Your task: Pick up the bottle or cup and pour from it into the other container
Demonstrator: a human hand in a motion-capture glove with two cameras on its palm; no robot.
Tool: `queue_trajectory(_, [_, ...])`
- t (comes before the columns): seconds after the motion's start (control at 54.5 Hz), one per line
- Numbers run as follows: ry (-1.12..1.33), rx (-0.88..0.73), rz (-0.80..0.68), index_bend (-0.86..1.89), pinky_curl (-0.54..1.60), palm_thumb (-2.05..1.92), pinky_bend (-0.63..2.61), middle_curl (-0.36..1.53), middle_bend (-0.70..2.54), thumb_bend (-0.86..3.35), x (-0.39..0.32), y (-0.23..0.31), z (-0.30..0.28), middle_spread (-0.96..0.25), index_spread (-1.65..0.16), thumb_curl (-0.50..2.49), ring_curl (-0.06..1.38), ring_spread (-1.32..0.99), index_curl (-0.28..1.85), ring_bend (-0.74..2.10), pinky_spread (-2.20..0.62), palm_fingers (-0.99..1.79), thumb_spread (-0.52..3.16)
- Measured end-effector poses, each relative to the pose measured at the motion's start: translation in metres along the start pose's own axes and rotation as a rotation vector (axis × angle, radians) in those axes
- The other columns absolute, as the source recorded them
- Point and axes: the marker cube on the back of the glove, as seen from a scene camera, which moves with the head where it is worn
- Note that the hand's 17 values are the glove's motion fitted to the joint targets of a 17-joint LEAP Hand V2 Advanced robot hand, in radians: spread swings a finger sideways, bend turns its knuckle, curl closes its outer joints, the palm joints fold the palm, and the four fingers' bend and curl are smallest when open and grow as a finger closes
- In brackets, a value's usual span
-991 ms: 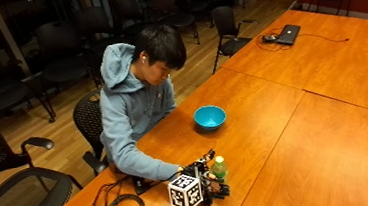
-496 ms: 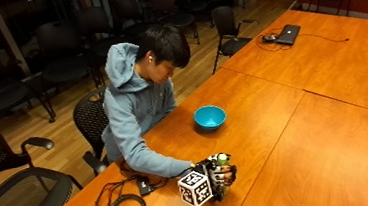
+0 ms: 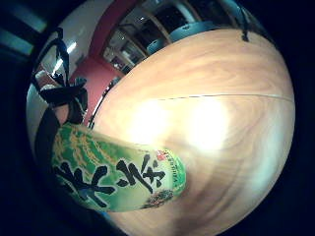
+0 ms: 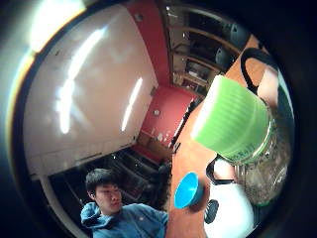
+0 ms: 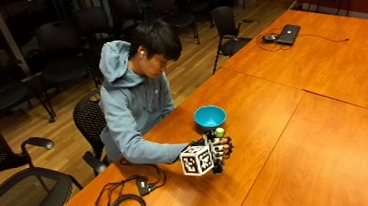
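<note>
Bottle with green cap upright, fingers of gloved right hand curled round its labelled body, lifted just near of the blue cup; judgement: cap looks still on, so remove before tipping, then tilt slowly over the cup's mouth.

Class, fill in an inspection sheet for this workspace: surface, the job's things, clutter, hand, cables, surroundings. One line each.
Surface: wooden table, joined from several tops, seams showing.
Job's things: green-labelled bottle with green cap on, held in the hand; blue cup stands on the table beyond it, apart.
Clutter: laptop at the far end of the table.
Hand: gloved right hand grips the bottle, fingers curled round it.
Cables: black cable bundle on the table near the person; another cable by the laptop.
Surroundings: black chairs on a wooden floor; red wall behind.
</note>
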Motion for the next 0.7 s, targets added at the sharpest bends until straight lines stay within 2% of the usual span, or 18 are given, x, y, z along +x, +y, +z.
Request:
queue_trajectory(0.275, [0.074,-0.217,-0.124,0.18,0.35,1.02,0.57,0.48,0.31,-0.04,-0.083,0.019,0.037,-0.03,-0.08,0.64,0.43,-0.15,0.45,0.51,-0.18,1.23,0.31])
queue_trajectory(0.643, [0.544,-0.6,-0.23,0.18,0.36,1.01,0.56,0.5,0.3,-0.04,-0.134,0.05,0.094,-0.04,-0.08,0.67,0.44,-0.15,0.47,0.49,-0.19,1.24,0.29])
queue_trajectory(0.698, [0.639,-0.669,-0.232,0.18,0.36,1.01,0.55,0.5,0.3,-0.04,-0.148,0.031,0.073,-0.04,-0.08,0.67,0.44,-0.15,0.47,0.49,-0.19,1.24,0.29])
